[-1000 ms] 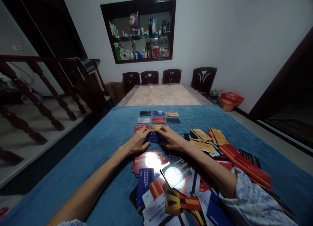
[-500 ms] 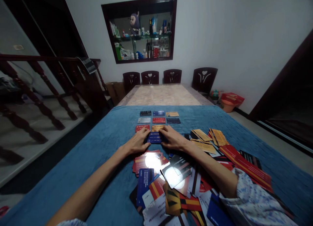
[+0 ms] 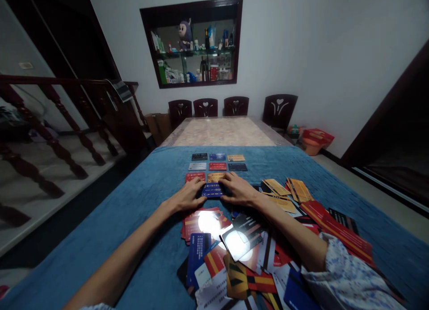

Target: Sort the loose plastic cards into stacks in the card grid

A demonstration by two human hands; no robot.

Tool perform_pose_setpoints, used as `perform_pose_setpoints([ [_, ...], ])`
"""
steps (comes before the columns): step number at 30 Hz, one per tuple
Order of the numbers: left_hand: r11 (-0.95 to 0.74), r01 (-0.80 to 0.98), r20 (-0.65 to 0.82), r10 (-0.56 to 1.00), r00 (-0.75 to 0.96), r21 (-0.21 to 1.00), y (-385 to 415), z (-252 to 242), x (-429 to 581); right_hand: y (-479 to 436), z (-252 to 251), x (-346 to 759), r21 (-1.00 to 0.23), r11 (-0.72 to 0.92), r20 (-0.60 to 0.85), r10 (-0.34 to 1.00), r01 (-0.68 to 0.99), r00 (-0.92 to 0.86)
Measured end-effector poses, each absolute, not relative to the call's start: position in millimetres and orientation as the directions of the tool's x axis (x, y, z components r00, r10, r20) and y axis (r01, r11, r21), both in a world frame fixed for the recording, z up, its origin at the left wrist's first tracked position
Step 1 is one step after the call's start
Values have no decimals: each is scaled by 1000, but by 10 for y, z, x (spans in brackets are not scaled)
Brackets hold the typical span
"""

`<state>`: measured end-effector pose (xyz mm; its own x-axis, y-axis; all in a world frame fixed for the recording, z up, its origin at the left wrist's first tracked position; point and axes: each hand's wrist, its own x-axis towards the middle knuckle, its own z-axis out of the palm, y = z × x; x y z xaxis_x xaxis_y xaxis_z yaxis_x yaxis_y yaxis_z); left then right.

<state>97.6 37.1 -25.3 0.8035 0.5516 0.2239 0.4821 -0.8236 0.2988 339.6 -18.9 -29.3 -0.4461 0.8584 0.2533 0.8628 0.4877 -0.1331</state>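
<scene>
A blue card (image 3: 213, 190) is held between my two hands, just above the cloth or on it; I cannot tell which. At its left edge are the closed fingers of my left hand (image 3: 190, 193); my right hand (image 3: 238, 189) grips the right edge. Right behind it lie a red card (image 3: 195, 177) and a gold card (image 3: 216, 177), partly covered by my fingers. Farther back, neat rows hold a silver card (image 3: 197, 166), a red card (image 3: 217, 166), a dark blue card (image 3: 237, 167), a black card (image 3: 199, 157), a blue card (image 3: 217, 157) and a yellow card (image 3: 236, 157).
A loose heap of mixed cards (image 3: 239, 274) spreads in front of me and under my right forearm, some glaring with light. Yellow cards (image 3: 299, 189) and long red cards (image 3: 335, 227) lie to the right. A blue cloth (image 3: 147, 176) covers the near table.
The blue card has tilted a little and shifted very slightly left between my fingers. My hands have stayed nearly in place, and the other cards lie as before.
</scene>
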Motion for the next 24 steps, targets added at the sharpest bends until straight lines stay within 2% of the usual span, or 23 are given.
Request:
perform_pose_setpoints([
  [7, -846, 433, 233, 510, 828, 312, 442, -209, 989, -84, -265, 3428, -132, 486, 260, 858, 864, -442],
  [14, -871, 421, 233, 478, 847, 254, 709, -130, 1089, 110, -145, 3615, -153, 561, 293, 812, 814, -505],
  [24, -900, 382, 271, 429, 862, 211, 1114, -9, 1279, 460, 60, 3769, -41, 565, 233, 808, 824, -542],
])
